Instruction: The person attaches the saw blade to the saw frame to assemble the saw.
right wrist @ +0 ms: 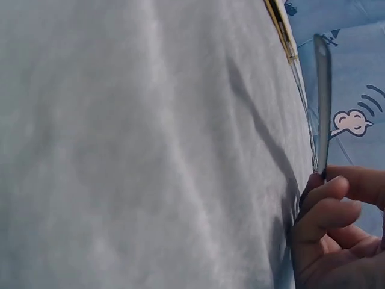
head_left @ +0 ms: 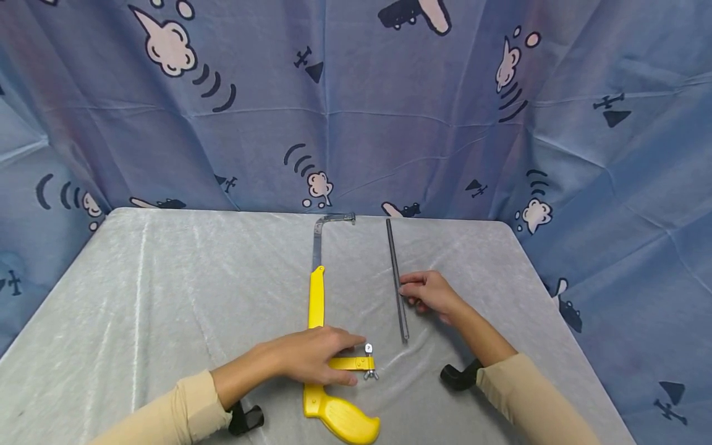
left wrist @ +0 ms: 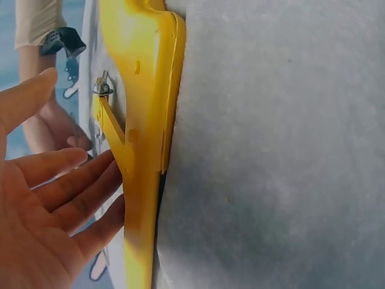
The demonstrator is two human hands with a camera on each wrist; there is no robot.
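Note:
A yellow hacksaw frame [head_left: 316, 296] lies on the table in the head view, its handle near me and its metal end far off. A wing nut [head_left: 370, 374] sits on its short yellow arm. Over that arm stretches my left hand [head_left: 306, 355]. In the left wrist view, that hand's fingers [left wrist: 78, 192] extend loosely, their tips meeting or partly hidden behind the frame. My right hand [head_left: 434, 293] pinches a thin dark hacksaw blade [head_left: 394, 259] between thumb and fingers, right of the frame. The right wrist view shows the blade [right wrist: 323, 102] raised off the cloth, its shadow below.
A pale grey cloth covers the table [head_left: 183, 296]. Behind it hangs a blue patterned curtain [head_left: 367, 123]. Black wrist-worn mounts [head_left: 460, 377] show beneath both forearms.

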